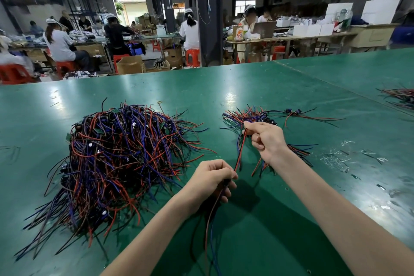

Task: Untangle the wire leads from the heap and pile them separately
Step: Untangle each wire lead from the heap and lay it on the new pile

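A big tangled heap of red, blue and black wire leads (116,159) lies on the left of the green table (246,87). A smaller sorted pile of leads (253,116) lies to the right of it. My left hand (212,179) grips one lead whose wires hang down toward me. My right hand (264,136), over the small pile, pinches red and black wires (239,152) that run down toward my left hand.
Another bundle of leads (401,96) lies at the table's far right edge. Scuff marks and small scraps (345,159) dot the table to my right. Beyond the far edge sit several workers on red stools (192,56) at other benches.
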A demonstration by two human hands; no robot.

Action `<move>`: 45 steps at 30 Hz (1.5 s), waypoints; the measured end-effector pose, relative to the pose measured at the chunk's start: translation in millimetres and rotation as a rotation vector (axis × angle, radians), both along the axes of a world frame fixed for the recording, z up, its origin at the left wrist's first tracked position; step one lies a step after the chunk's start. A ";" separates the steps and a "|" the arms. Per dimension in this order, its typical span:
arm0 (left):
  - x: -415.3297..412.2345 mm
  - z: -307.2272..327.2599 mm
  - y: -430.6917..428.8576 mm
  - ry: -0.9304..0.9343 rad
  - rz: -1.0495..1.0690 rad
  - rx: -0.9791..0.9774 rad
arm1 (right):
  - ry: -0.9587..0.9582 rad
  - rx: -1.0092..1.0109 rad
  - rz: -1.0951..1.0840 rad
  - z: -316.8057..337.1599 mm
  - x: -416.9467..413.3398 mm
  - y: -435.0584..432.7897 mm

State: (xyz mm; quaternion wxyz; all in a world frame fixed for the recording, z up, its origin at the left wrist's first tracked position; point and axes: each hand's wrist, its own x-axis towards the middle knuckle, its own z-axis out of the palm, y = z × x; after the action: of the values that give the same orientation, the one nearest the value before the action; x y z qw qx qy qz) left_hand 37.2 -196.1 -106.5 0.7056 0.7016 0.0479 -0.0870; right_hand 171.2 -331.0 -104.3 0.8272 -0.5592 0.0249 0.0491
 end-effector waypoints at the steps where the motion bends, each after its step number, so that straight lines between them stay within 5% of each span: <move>1: 0.0 -0.3 0.0 -0.002 0.000 0.003 | -0.050 -0.043 -0.017 -0.5 0.7 -0.1; 12: 7.3 3.4 15.8 -0.114 0.169 0.018 | 0.023 -0.104 0.164 5.5 -10.6 3.3; 21: 14.6 17.7 45.7 -0.286 0.550 -0.071 | -0.215 -0.429 0.675 2.4 -66.5 47.2; 45: 15.0 15.1 49.0 -0.323 0.358 -0.096 | -0.315 -0.296 0.467 -9.8 -77.8 60.8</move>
State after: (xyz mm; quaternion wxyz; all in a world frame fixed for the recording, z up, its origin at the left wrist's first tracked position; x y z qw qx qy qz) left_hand 52.2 -147.1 -91.4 0.7409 0.6523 0.0537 0.1506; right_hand 93.4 -270.2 -114.1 0.6968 -0.6649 -0.2256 0.1466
